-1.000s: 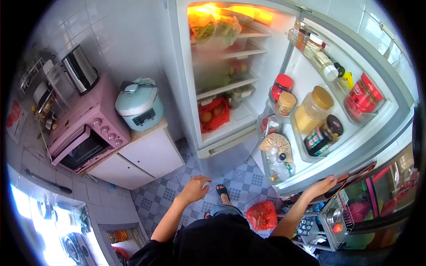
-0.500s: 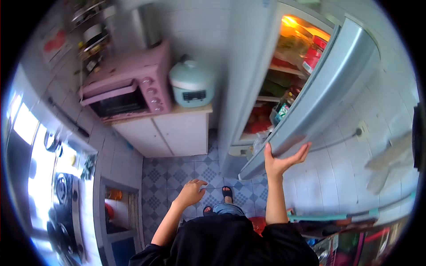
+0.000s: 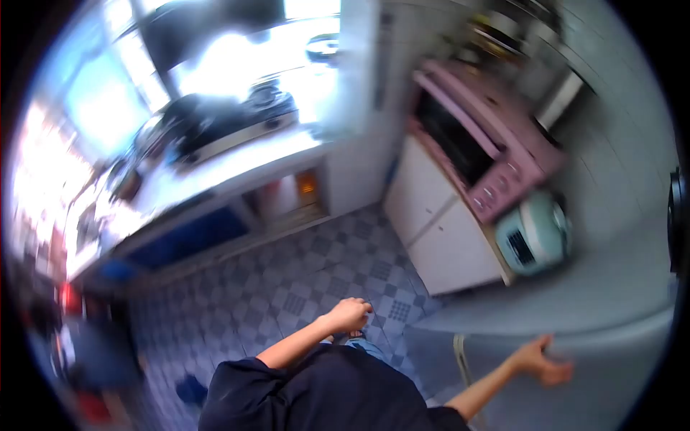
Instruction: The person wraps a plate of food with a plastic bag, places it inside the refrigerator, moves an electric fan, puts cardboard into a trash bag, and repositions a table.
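Note:
My left hand (image 3: 346, 314) hangs in front of my body over the tiled floor, its fingers curled in, with nothing showing in them. To the right, my right hand (image 3: 544, 363) is at the grey refrigerator door (image 3: 618, 381), thumb and fingers apart and somewhat blurred. The refrigerator's inside is out of sight in this view. Across from me, a pink toaster oven (image 3: 481, 144) and a pale green rice cooker (image 3: 533, 235) stand on a white cabinet (image 3: 445, 226).
Along the left wall runs a bright counter (image 3: 237, 161) with a gas stove (image 3: 269, 100) under the window. Blue panels (image 3: 190, 237) and an open shelf sit below it. Patterned tiles (image 3: 287, 287) cover the floor. A dark bin-like object (image 3: 97, 352) stands at lower left.
My view has swung left toward the counter and stove. The open refrigerator with its lit shelves no longer shows; its door has swung, with my right hand still at it.

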Available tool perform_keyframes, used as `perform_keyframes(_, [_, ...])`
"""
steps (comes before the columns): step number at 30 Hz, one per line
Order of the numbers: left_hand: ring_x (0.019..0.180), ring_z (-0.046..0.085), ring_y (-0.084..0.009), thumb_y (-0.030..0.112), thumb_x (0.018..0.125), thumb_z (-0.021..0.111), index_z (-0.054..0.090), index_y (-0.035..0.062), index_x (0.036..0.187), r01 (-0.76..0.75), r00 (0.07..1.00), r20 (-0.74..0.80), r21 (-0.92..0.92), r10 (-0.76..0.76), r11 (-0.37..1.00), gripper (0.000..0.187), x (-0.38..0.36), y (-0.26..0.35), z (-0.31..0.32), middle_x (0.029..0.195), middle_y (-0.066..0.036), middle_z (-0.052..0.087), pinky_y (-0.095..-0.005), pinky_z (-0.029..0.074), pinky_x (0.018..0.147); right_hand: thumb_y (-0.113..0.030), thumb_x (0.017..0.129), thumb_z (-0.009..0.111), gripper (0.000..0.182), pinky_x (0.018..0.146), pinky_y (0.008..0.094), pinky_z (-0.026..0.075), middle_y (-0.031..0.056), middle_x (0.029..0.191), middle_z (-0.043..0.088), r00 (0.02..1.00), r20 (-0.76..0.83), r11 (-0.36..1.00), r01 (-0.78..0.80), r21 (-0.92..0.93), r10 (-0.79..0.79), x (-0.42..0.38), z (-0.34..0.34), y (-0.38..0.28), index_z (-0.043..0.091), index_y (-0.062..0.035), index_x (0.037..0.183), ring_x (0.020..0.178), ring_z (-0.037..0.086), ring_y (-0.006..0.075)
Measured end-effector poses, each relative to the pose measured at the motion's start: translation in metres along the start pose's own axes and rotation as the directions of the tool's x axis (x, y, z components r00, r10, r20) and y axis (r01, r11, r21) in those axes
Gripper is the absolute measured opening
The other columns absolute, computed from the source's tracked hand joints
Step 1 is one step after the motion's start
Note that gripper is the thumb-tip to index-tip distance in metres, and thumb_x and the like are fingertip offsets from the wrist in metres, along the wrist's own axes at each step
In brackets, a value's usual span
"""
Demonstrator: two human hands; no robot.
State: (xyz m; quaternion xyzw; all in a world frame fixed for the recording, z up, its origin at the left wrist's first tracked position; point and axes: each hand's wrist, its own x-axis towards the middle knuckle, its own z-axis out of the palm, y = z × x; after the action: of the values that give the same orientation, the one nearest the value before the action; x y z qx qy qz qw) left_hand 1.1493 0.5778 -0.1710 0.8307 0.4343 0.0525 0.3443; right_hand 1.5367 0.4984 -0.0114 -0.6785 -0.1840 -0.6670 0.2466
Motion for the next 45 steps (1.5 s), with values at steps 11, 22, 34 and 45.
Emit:
perform_keyframes(11, [0.083, 0.055, -0.0328, 0.019, 0.075, 0.052, 0.058, 0.0063, 0.096, 0.354, 0.901, -0.212, -0.141, -0.378, 0.925, 0.026, -0.079, 0.011, 0.033, 0.087, -0.014, 0.057, -0.0412, 0.044, 0.073, -0.008, 0.068, 0.061, 0.037, 0.089, 0.037, 0.035, 0.0137, 0.103, 0.053, 0.105, 0.155, 0.03, -0.731, 0.682, -0.982, -0.105, -0.137, -0.242, 0.053, -0.0027, 0.103, 0.101, 0.047, 0.0282])
perform_keyframes(22, [0.091, 0.056, -0.028, 0.019, 0.076, 0.052, 0.055, 0.006, 0.102, 0.718, 0.413, -0.458, -0.368, -0.787, 0.591, 0.03, -0.315, -0.02, -0.011, 0.096, -0.015, 0.058, -0.0394, 0.044, 0.076, -0.016, 0.064, 0.058, 0.015, 0.069, 0.0312, 0.041, 0.0047, 0.078, 0.053, 0.501, -0.847, -0.874, -0.314, -0.371, 0.18, 0.021, -0.552, -0.294, 0.055, -0.0074, 0.076, 0.083, 0.05, 0.0189])
perform_keyframes(34, [0.091, 0.056, -0.0282, 0.014, 0.078, 0.051, 0.056, 0.0026, 0.099, 0.332, 0.35, -0.653, -0.583, -0.671, 0.741, 0.024, -0.46, -0.056, -0.005, 0.096, -0.017, 0.058, -0.0367, 0.044, 0.076, -0.022, 0.071, 0.058, 0.017, 0.063, 0.0391, 0.045, 0.0061, 0.082, 0.062, 0.091, -0.42, -0.412, -0.097, -0.906, 0.903, 0.116, -0.873, -0.213, 0.064, -0.0114, 0.083, 0.078, 0.06, 0.0244])
perform_keyframes(45, [0.083, 0.058, -0.0296, 0.01, 0.077, 0.052, 0.057, 0.0024, 0.094, -0.078, -0.748, 0.094, -0.996, -0.657, -0.053, 0.019, -0.694, -0.2, 0.234, 0.089, -0.016, 0.06, -0.0358, 0.045, 0.072, -0.02, 0.07, 0.059, 0.011, 0.062, 0.0355, 0.048, 0.005, 0.075, 0.061, -0.114, -0.561, -0.572, -0.142, -0.808, 0.82, -0.059, -1.164, -0.328, 0.062, -0.0106, 0.076, 0.075, 0.06, 0.023])
